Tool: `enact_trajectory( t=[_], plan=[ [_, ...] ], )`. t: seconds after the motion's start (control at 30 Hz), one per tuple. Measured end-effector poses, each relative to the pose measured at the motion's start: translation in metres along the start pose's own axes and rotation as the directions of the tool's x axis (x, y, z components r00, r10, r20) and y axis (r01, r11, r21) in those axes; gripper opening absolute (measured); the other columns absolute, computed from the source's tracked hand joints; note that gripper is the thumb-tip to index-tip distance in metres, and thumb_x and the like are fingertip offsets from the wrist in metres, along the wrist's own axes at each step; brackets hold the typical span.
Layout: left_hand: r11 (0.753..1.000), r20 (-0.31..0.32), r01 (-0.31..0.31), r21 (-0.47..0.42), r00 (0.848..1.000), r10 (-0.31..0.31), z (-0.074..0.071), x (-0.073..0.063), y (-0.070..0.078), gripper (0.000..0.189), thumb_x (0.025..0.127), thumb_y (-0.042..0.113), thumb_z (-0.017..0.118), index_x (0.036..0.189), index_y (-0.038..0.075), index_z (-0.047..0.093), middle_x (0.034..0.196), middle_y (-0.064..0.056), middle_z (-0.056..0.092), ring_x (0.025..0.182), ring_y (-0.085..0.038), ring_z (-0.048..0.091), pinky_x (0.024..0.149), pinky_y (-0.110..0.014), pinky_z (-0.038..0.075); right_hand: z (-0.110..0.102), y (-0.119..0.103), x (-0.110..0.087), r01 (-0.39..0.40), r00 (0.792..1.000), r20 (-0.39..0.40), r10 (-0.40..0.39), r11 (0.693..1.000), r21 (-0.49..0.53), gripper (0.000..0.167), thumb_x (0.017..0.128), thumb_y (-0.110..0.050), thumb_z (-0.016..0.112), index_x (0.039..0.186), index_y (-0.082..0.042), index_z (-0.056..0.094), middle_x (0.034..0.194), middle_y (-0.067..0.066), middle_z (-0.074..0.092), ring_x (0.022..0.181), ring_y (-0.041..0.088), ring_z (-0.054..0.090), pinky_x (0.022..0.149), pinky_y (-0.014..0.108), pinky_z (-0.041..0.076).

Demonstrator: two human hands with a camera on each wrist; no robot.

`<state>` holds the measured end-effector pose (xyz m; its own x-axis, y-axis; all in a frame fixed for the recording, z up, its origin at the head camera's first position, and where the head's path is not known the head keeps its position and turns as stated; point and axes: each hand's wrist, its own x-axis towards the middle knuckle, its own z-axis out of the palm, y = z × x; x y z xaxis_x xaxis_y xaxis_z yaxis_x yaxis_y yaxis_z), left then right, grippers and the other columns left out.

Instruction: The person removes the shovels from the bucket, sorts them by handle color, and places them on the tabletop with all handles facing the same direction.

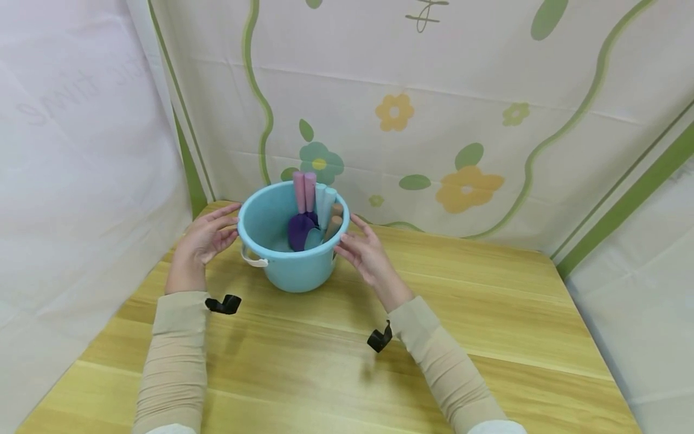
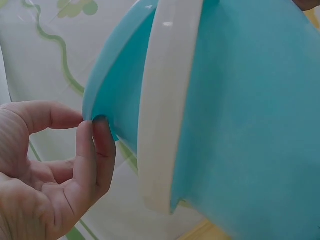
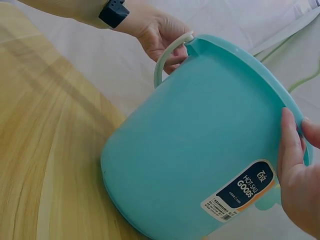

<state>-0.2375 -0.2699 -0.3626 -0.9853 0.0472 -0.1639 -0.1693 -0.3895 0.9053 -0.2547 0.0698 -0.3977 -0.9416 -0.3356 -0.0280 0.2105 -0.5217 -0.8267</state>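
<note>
A light blue bucket [image 1: 299, 271] stands upright toward the back left of the wooden table. Its rim is pinched on the left side by my left hand [image 1: 203, 238], thumb and fingertips meeting at the edge in the left wrist view. On the opposite side my right hand [image 1: 368, 253] grips the rim, fingers below it and thumb at the edge. The white handle [image 2: 167, 105] hangs down along the bucket's side. Inside lean several tools: pink handles [image 1: 305, 193] above dark purple heads [image 1: 300, 232], light blue handles [image 1: 326, 205] and brown handles [image 1: 333, 226]. Their lower ends are partly hidden.
The wooden table [image 1: 303, 367] stretches in front and to the right. White cloth with printed flowers [image 1: 469, 188] hangs close behind the bucket, and plain white cloth [image 1: 81, 211] hangs along the left. A printed label [image 3: 240, 190] sticks to the bucket's side.
</note>
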Motion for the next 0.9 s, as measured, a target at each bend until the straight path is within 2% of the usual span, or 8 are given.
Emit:
enact_trajectory(
  t=[0.2, 0.4, 0.63, 0.9],
  plan=[
    [0.998, 0.010, 0.026, 0.052, 1.000, -0.026, 0.002, 0.001, 0.003, 0.034, 0.102, 0.006, 0.063, 0.135, 0.013, 0.056, 0.100, 0.000, 0.069, 0.075, -0.009, 0.067, 0.069, -0.018, 0.056, -0.004, -0.001, -0.001, 0.000, 1.000, 0.006, 0.000, 1.000, -0.008, 0.068, 0.101, 0.013, 0.048, 0.161, -0.010, 0.027, 0.106, 0.011, 0.063, 0.089, 0.016, 0.071, 0.085, 0.028, 0.058],
    [0.995, 0.010, 0.050, 0.084, 0.999, -0.051, 0.005, 0.003, 0.005, 0.028, 0.103, 0.006, 0.062, 0.129, 0.017, 0.059, 0.100, 0.001, 0.067, 0.078, -0.009, 0.066, 0.069, -0.018, 0.056, -0.008, -0.002, -0.002, -0.001, 1.000, 0.020, 0.002, 1.000, -0.018, 0.069, 0.101, 0.013, 0.049, 0.161, -0.009, 0.026, 0.105, 0.010, 0.064, 0.090, 0.016, 0.071, 0.086, 0.028, 0.058],
    [0.992, 0.028, 0.059, 0.114, 0.998, -0.063, 0.008, 0.006, 0.006, 0.027, 0.103, 0.005, 0.060, 0.128, 0.014, 0.057, 0.098, 0.002, 0.067, 0.080, -0.009, 0.065, 0.069, -0.018, 0.056, -0.010, -0.005, -0.006, -0.004, 1.000, 0.025, 0.004, 1.000, -0.026, 0.068, 0.101, 0.013, 0.049, 0.162, -0.009, 0.026, 0.106, 0.009, 0.064, 0.090, 0.015, 0.071, 0.087, 0.027, 0.057],
    [0.990, 0.050, 0.055, 0.129, 0.997, -0.062, 0.009, 0.007, 0.005, 0.020, 0.103, 0.004, 0.060, 0.120, 0.015, 0.062, 0.099, 0.002, 0.068, 0.079, -0.009, 0.065, 0.069, -0.018, 0.056, -0.013, -0.006, -0.009, 0.000, 1.000, 0.028, 0.001, 1.000, -0.030, 0.066, 0.102, 0.012, 0.048, 0.161, -0.009, 0.027, 0.105, 0.008, 0.065, 0.090, 0.015, 0.071, 0.086, 0.027, 0.058]
  ],
)
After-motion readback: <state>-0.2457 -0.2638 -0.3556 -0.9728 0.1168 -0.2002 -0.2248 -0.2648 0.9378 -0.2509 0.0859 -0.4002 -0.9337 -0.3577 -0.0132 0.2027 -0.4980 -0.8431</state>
